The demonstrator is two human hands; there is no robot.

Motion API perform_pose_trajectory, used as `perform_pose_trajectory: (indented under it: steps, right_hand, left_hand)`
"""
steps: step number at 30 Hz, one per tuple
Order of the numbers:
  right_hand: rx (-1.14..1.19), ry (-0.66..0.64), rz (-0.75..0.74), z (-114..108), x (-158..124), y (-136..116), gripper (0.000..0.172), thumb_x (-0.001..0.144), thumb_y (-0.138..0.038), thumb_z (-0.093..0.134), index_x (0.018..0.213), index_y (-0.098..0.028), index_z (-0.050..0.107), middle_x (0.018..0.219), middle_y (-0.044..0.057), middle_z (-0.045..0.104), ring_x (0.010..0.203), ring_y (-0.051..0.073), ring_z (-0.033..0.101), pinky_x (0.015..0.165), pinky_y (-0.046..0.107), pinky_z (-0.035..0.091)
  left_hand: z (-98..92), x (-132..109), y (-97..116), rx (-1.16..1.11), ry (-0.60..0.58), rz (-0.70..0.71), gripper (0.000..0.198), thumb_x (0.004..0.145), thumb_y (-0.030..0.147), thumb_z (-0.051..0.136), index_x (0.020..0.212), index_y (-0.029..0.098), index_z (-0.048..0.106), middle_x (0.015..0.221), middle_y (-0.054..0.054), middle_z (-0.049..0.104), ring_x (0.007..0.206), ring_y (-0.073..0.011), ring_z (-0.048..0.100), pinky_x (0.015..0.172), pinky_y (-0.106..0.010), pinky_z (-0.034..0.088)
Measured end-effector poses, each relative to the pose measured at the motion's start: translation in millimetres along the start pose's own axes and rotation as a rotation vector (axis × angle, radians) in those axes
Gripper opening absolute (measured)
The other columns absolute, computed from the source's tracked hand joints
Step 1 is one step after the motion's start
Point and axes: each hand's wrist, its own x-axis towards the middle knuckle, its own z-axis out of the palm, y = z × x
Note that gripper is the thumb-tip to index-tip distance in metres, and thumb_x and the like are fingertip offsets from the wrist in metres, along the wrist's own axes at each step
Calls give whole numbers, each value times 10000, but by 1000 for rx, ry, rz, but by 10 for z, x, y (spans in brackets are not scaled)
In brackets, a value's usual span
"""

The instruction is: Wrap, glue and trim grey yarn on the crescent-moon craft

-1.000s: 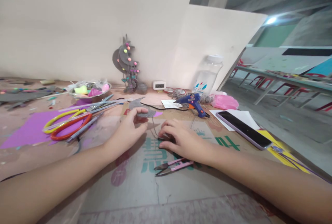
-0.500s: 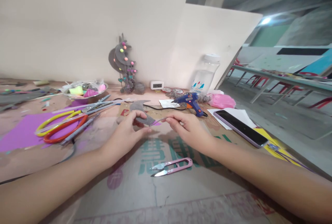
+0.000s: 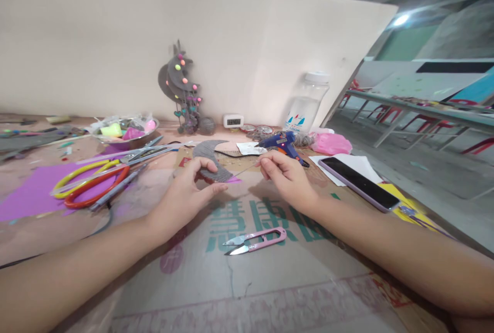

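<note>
Between the thumb and fingers of my left hand (image 3: 195, 183) is a grey, yarn-wrapped crescent moon (image 3: 210, 155), its lower tip pointing right. A bit of purple (image 3: 234, 180) shows at that tip. My right hand (image 3: 283, 173) pinches a thin strand of grey yarn (image 3: 247, 168), which runs taut from the crescent's lower tip. Closer to me, pink thread snips (image 3: 266, 239) lie on the cardboard with their blades pointing left. Behind my right hand sits a blue glue gun (image 3: 283, 142) with a small red light.
Scissors with red and yellow handles (image 3: 92, 183) lie on purple sheet (image 3: 34, 189) at left, by a bowl (image 3: 141, 141) of colourful pieces. A decorated moon ornament (image 3: 179, 86), small clock (image 3: 233, 121) and water bottle (image 3: 304, 106) stand behind. A phone (image 3: 358, 183) lies at right.
My right hand has moved right and slightly up, drawing out a longer length of yarn from the crescent. The crescent is tilted so more of its face shows.
</note>
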Motion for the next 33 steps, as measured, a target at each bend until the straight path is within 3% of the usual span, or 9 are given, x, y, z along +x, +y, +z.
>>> perform_pose_trajectory:
  steps: [6, 9, 12, 15, 18, 22, 24, 29, 33]
  right_hand:
    - [-51, -102, 101, 59, 45, 51, 242, 905, -274, 412, 778, -166, 588, 623, -14, 518, 602, 115, 491, 617, 236, 387]
    - [-121, -133, 93, 92, 81, 121, 176, 859, -222, 478, 889, -166, 642, 863, 46, 621, 842, 166, 554, 788, 299, 414]
    - [-103, -28, 29, 83, 82, 105, 234, 844, -187, 485, 1034, -178, 622, 1104, 78, 581, 1024, 193, 511, 900, 348, 383]
    - [37, 22, 84, 47, 42, -16, 253, 886, -260, 449, 1091, -180, 574, 977, 64, 595, 835, 159, 537, 770, 307, 433]
    - [244, -195, 189, 42, -8, -144, 336, 895, -351, 449, 1181, -190, 520, 758, 14, 562, 618, 119, 485, 590, 253, 427]
    - [505, -447, 251, 90, -43, -195, 394, 894, -369, 452, 1263, -230, 457, 976, 37, 585, 566, 72, 468, 538, 225, 427]
    - [546, -463, 270, 112, -45, -182, 392, 896, -369, 453, 1263, -231, 457, 950, 31, 583, 569, 69, 475, 536, 219, 424]
    - [526, -414, 317, 139, -33, -148, 333, 873, -347, 498, 1153, -168, 506, 634, -40, 510, 549, 86, 481, 523, 207, 407]
    - [400, -390, 282, 135, -17, -150, 225, 827, -321, 548, 966, -148, 589, 679, -17, 540, 579, 86, 482, 534, 210, 399]
  left_hand:
    - [0, -15, 13, 28, 18, 36, 224, 776, 327, 621, 908, 218, 477, 875, 16, 541, 728, -132, 540, 599, -229, 410]
    - [4, -16, 12, 18, 10, 33, 216, 781, 330, 609, 916, 218, 484, 901, 9, 552, 749, -136, 545, 604, -227, 412]
    - [9, -11, 9, 0, -5, 10, 217, 780, 320, 610, 925, 220, 483, 914, 10, 554, 763, -135, 549, 615, -223, 419]
    - [15, -9, -3, -36, -35, -5, 279, 758, 343, 637, 954, 225, 478, 963, 3, 544, 811, -144, 560, 668, -238, 439]
    - [19, -12, -18, -36, -57, 5, 306, 739, 351, 655, 953, 229, 473, 972, 2, 541, 834, -154, 555, 684, -248, 431]
    - [22, -15, -17, 39, -56, 41, 287, 747, 351, 650, 929, 227, 465, 921, 7, 538, 800, -150, 534, 637, -241, 393]
    - [25, -16, -12, 54, -55, 49, 287, 749, 349, 652, 917, 225, 455, 897, 11, 534, 776, -144, 528, 622, -241, 380]
    - [25, -21, -7, 76, -47, 65, 294, 744, 347, 668, 882, 223, 440, 868, 22, 524, 750, -135, 514, 598, -241, 353]
    - [21, -29, 13, 58, -59, 52, 286, 752, 338, 665, 868, 226, 428, 848, 30, 513, 720, -123, 500, 579, -240, 337]
